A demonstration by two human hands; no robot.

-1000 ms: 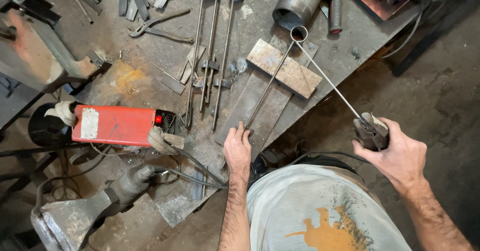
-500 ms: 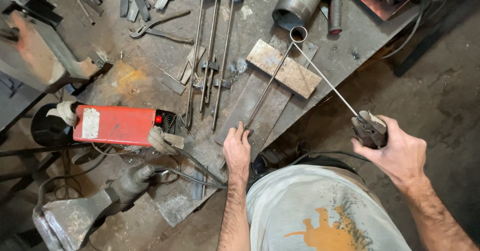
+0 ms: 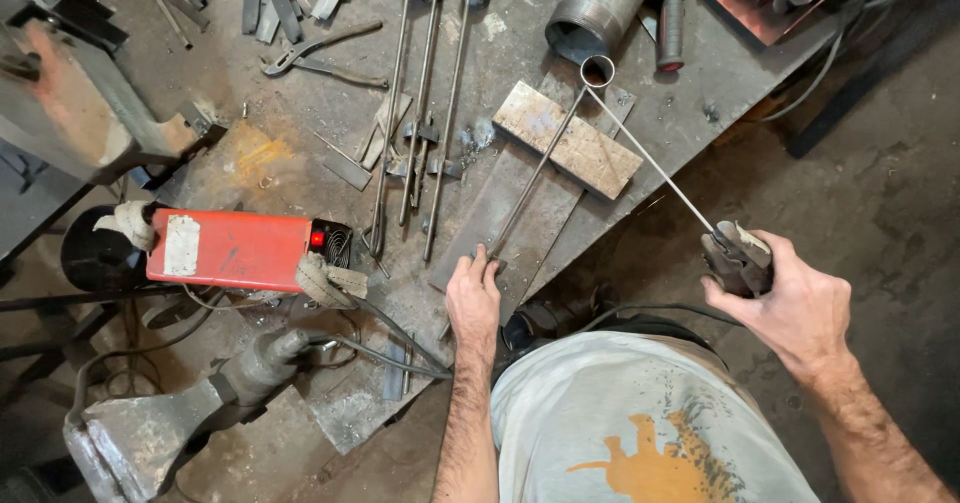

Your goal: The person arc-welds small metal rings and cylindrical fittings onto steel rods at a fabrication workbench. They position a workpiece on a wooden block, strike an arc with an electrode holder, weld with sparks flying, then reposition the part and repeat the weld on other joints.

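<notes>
My left hand presses down on the near end of a thin steel rod. The rod lies along a flat steel plate on the workbench. At its far end sits a small metal ring. My right hand grips a dark electrode holder out past the bench's edge. A thin welding rod runs from the holder up to the ring, its tip at or just beside it. A rusty rectangular block lies under the steel rod near the ring.
A red welding machine stands at the bench's left edge, its cables trailing down. Several long rods, pliers and metal scraps lie at the back. A wide pipe lies beyond the ring. A heavy grey vise sits lower left.
</notes>
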